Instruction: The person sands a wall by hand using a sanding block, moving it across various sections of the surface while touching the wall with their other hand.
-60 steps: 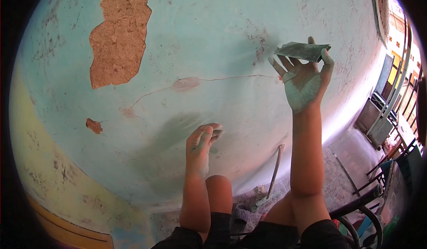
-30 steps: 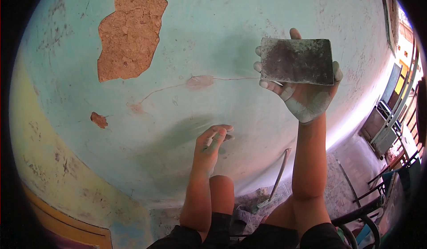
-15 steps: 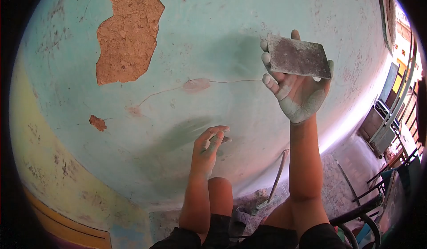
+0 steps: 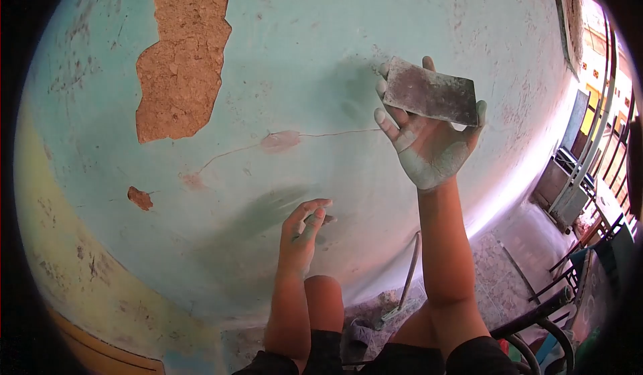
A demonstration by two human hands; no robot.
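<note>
My right hand (image 4: 432, 140), dusty with pale powder, grips a flat rectangular sanding sheet (image 4: 431, 93) by its edges, raised in front of the green wall (image 4: 321, 33). The sheet's dark, powdered face shows. Lower and to the left, my left hand (image 4: 307, 231) is in front of the wall with bent fingers, the thumb near the fingertips; a small dark piece shows by them, too small to name. Between the hands and the upper left, a thin crack with a pinkish patch (image 4: 280, 141) crosses the wall.
A large area of bare brown plaster (image 4: 181, 60) is at the upper left, with a small chipped spot (image 4: 140, 198) below. A thin pole (image 4: 410, 271) leans at the wall's foot. Black metal furniture (image 4: 536, 313) stands at the lower right, near a barred opening.
The wall marks and both hands appear shifted left and slightly lower in view. My right hand still holds the sheet, and my left hand keeps its bent pose.
</note>
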